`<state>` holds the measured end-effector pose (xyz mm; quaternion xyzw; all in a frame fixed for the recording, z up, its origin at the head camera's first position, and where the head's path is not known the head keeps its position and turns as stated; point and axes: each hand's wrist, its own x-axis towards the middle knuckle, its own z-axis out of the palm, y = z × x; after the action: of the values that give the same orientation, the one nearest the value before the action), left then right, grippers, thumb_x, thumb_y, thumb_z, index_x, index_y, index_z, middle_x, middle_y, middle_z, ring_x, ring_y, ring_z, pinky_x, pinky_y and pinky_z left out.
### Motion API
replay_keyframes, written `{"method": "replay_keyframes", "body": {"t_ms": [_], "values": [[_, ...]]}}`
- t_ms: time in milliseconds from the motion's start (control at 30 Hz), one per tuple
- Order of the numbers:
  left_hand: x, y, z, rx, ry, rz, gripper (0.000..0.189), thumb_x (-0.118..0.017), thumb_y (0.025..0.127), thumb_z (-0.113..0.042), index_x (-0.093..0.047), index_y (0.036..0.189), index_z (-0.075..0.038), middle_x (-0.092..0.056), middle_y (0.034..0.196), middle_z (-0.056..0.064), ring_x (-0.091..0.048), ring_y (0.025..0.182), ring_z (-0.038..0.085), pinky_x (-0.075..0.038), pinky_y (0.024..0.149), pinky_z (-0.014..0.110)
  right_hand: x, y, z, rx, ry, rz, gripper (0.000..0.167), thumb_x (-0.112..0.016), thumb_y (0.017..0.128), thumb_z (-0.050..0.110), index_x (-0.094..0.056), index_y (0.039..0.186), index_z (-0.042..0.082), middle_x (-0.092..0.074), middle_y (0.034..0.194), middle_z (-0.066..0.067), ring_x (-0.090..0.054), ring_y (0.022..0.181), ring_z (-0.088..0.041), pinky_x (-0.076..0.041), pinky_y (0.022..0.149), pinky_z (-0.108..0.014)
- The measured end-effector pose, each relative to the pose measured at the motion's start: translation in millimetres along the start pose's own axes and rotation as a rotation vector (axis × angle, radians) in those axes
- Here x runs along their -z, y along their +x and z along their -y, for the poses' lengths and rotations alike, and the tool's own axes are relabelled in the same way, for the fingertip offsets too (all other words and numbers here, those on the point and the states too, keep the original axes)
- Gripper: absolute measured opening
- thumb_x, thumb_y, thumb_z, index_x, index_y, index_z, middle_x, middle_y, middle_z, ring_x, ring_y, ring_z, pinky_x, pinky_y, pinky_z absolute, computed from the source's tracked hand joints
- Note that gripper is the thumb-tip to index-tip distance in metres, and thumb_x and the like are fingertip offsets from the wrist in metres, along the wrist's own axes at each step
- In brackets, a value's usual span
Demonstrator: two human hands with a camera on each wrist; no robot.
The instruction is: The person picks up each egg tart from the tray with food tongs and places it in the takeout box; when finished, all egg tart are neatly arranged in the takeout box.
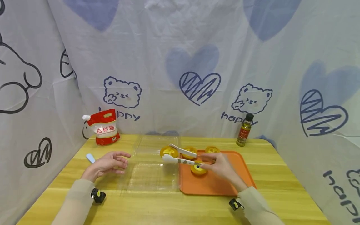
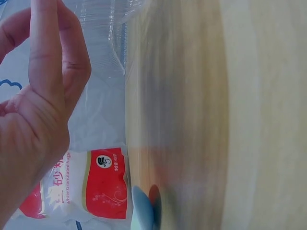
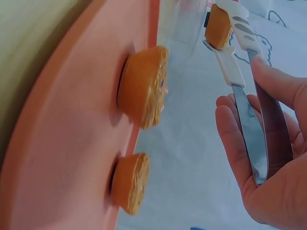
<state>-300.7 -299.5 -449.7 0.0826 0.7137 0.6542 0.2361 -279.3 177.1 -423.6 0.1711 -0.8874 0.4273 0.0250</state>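
My right hand (image 1: pixel 219 163) grips white-tipped metal tongs (image 1: pixel 186 161) over the left part of the orange tray (image 1: pixel 225 186). Between the tong tips is a yellow egg tart (image 3: pixel 218 28), raised over the right side of a clear plastic container (image 1: pixel 153 162) lying with its lid open. Other egg tarts, one near the front (image 1: pixel 198 169) and one at the back (image 1: pixel 212 150), sit on the tray. My left hand (image 1: pixel 108 164), its fingers loosely bent and holding nothing, hovers left of the container.
A red and white bag of granulated sugar (image 1: pixel 106 128) stands at the back left. Near it lies a light blue utensil (image 1: pixel 90 158), partly behind my left hand. At the back right is an oil bottle (image 1: pixel 244 132). A printed curtain (image 1: pixel 157 103) hangs behind the wooden table (image 1: pixel 146 209).
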Motion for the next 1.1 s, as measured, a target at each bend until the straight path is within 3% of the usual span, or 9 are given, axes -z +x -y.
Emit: {"method": "replay_keyframes", "body": {"t_ms": [133,267,367,433,533,667,1100], "values": [[-2.6,2.1,-1.3,0.013,0.011,0.0,0.059,-0.065,0.091,-0.002,-0.035,0.141,0.008,-0.064,0.099,0.006,-0.064,0.088,0.018,-0.061,0.082,0.039,-7.0,1.9,4.6,0.016,0.021,0.034,0.043,-0.08,0.081,0.021,-0.07,0.123,0.015,-0.072,0.116,-0.005,-0.068,0.108,-0.02,-0.057,0.089,-0.035],[-1.7,4.5,-1.5,0.01,-0.001,0.01,0.06,-0.065,0.091,-0.003,-0.034,0.141,0.008,-0.065,0.099,0.006,-0.065,0.088,0.017,-0.06,0.083,0.039,-16.6,4.9,11.7,0.006,0.021,0.036,0.039,-0.08,0.081,0.02,-0.072,0.119,0.018,-0.073,0.115,-0.002,-0.066,0.112,-0.019,-0.055,0.093,-0.041],[-0.3,4.3,-0.8,0.0,-0.002,0.008,0.059,-0.065,0.091,-0.002,-0.035,0.141,0.008,-0.065,0.1,0.006,-0.065,0.09,0.018,-0.06,0.083,0.039,-23.7,8.3,17.4,0.023,-0.004,0.053,0.038,-0.08,0.081,0.022,-0.072,0.118,0.022,-0.073,0.115,-0.002,-0.067,0.099,-0.019,-0.055,0.078,-0.033],[0.5,2.8,0.0,0.001,0.0,0.005,0.059,-0.065,0.091,-0.002,-0.035,0.141,0.008,-0.065,0.101,0.007,-0.066,0.092,0.018,-0.06,0.083,0.039,-28.9,9.9,20.0,0.051,-0.02,0.077,0.038,-0.08,0.082,0.024,-0.072,0.118,0.021,-0.073,0.114,-0.005,-0.066,0.091,-0.02,-0.048,0.068,-0.028],[-0.3,0.7,0.4,0.006,-0.007,0.0,0.061,-0.066,0.09,-0.002,-0.035,0.141,0.008,-0.065,0.102,0.007,-0.066,0.093,0.019,-0.06,0.083,0.038,-36.1,12.0,22.5,0.098,-0.042,0.108,0.037,-0.079,0.083,0.025,-0.072,0.119,0.02,-0.073,0.113,-0.008,-0.067,0.09,-0.023,-0.043,0.063,-0.025],[-1.9,1.6,0.3,0.002,-0.026,0.009,0.061,-0.065,0.09,-0.001,-0.035,0.141,0.007,-0.065,0.102,0.007,-0.066,0.093,0.018,-0.06,0.083,0.038,-43.6,15.8,22.7,0.133,-0.053,0.123,0.036,-0.078,0.084,0.023,-0.072,0.119,0.019,-0.073,0.112,-0.008,-0.068,0.103,-0.025,-0.046,0.065,-0.024],[-1.7,1.5,-1.1,0.006,-0.055,0.03,0.047,-0.064,0.091,0.001,-0.045,0.134,-0.001,-0.068,0.1,0.004,-0.067,0.092,0.017,-0.06,0.084,0.04,-59.1,22.0,28.4,0.128,-0.093,0.147,0.042,-0.08,0.081,0.024,-0.071,0.121,0.016,-0.072,0.114,-0.004,-0.067,0.1,-0.024,-0.055,0.078,-0.029]]}}
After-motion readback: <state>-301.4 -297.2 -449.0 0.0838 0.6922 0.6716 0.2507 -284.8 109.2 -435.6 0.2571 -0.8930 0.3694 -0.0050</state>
